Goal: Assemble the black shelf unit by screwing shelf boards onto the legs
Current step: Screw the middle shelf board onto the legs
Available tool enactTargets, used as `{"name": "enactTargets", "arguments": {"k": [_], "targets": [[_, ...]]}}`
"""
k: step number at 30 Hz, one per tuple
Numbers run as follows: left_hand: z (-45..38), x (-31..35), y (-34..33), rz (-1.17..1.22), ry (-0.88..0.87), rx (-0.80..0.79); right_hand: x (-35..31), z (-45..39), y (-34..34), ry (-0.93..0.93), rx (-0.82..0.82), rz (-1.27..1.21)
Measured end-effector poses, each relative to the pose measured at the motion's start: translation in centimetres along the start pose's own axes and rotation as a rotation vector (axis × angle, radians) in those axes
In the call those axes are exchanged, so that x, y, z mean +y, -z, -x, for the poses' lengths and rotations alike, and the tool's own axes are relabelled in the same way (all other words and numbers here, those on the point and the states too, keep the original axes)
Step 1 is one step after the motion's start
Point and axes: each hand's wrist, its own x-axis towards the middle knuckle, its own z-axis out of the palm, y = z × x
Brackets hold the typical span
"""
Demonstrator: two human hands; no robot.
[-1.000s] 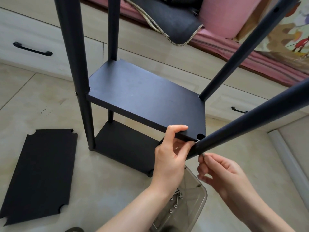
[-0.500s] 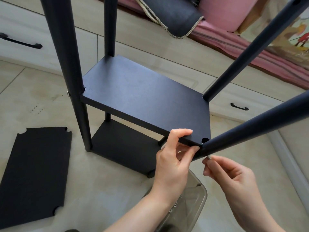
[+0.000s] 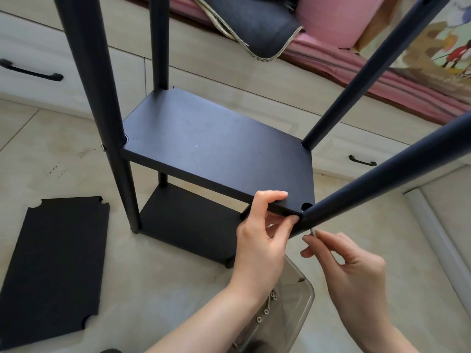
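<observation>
The black shelf unit stands on the floor with a bottom board (image 3: 188, 220) and a middle shelf board (image 3: 216, 149) between black legs. My left hand (image 3: 262, 233) pinches the middle board's near right corner, thumb on top and fingers beneath. The near right leg (image 3: 382, 179) slants up to the right from that corner. My right hand (image 3: 349, 261) pinches a small metal screw (image 3: 312, 231) just under that leg. The near left leg (image 3: 102, 110) has a screw head at its joint with the board.
A spare black shelf board (image 3: 53, 261) lies flat on the floor at left. A clear plastic tub (image 3: 300, 299) with several screws sits under my wrists. White drawers (image 3: 38, 59) and a cushioned bench (image 3: 356, 72) run along the back.
My right hand has shifted the screw slightly along the underside of the slanted leg. The left hand keeps its pinch on the board corner. The view has shifted a little.
</observation>
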Motion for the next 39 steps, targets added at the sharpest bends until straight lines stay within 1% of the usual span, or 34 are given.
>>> {"name": "enactTargets", "arguments": {"k": [3, 8, 10, 14, 15, 18, 23, 26, 29, 32, 36, 39], "targets": [[-0.1, 0.2, 0.2, -0.071, -0.005, -0.032, -0.2, -0.1, -0.1, -0.095, -0.022, -0.072], [-0.4, 0.8, 0.7, -0.268, -0.041, -0.184, -1.0, -0.5, 0.2, -0.279, -0.119, -0.343], [-0.3, 1.3, 0.6, -0.284, -0.002, -0.210, -1.1, -0.4, 0.2, -0.381, -0.142, -0.460], [-0.4, 2.3, 0.9, -0.315, 0.063, -0.222, -1.3, 0.4, -0.3, -0.672, -0.161, -0.788], [-0.5, 2.5, 0.9, -0.331, 0.078, -0.237, -1.4, 0.4, -0.3, -0.706, -0.161, -0.827], [-0.8, 3.5, 0.9, -0.374, 0.118, -0.279, -1.4, 0.3, -0.2, -0.694, -0.146, -0.811], [-0.7, 4.6, 1.1, -0.424, 0.103, -0.278, -1.8, 0.2, -0.9, -0.709, -0.142, -0.912], [-0.6, 5.1, 1.5, -0.435, 0.107, -0.251, -2.2, 0.2, -0.9, -0.619, -0.144, -0.807], [-0.4, 5.2, 2.1, -0.377, 0.146, -0.199, -2.6, 0.1, -0.6, -0.502, -0.176, -0.670], [-0.3, 5.0, 2.6, -0.313, 0.184, -0.163, -2.8, 0.4, -0.7, -0.457, -0.208, -0.567], [-0.3, 5.0, 2.3, -0.242, 0.218, -0.123, -2.9, 1.0, -0.8, -0.397, -0.148, -0.527], [-0.4, 4.9, 2.2, -0.205, 0.229, -0.092, -2.9, 1.1, -1.1, -0.394, -0.116, -0.558]]}}
